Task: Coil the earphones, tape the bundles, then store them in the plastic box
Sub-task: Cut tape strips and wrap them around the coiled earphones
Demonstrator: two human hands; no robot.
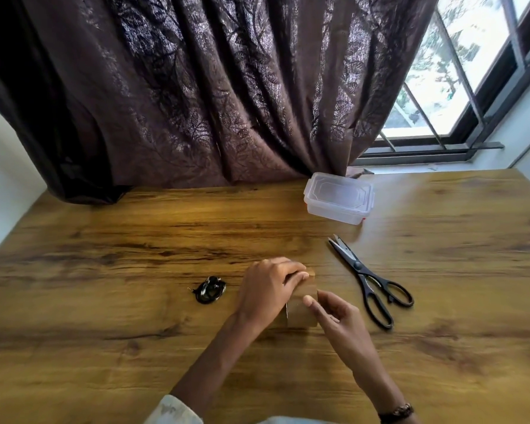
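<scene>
- Here, the left hand (268,289) curls over a roll of brown tape (302,304) on the tabletop (104,332), fingers gripping its top.
- The right hand (334,319) pinches the tape's loose strip, thumb on top.
- A coiled black earphone bundle (210,290) lies just left of the hands.
- Black scissors (371,280) lie to the right.
- The plastic box (338,197), lid on, sits at the far edge by the curtain (211,102).

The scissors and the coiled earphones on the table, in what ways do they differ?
The scissors lie right of the hands, while the coiled earphones lie left of them. The scissors are long, rigid and spread flat with blades slightly parted; the earphones are a small, soft, round bundle. The scissors show bare metal blades; the earphones show only a tiny plug tip. Both are mostly black, rest untouched on the wooden table.
</scene>
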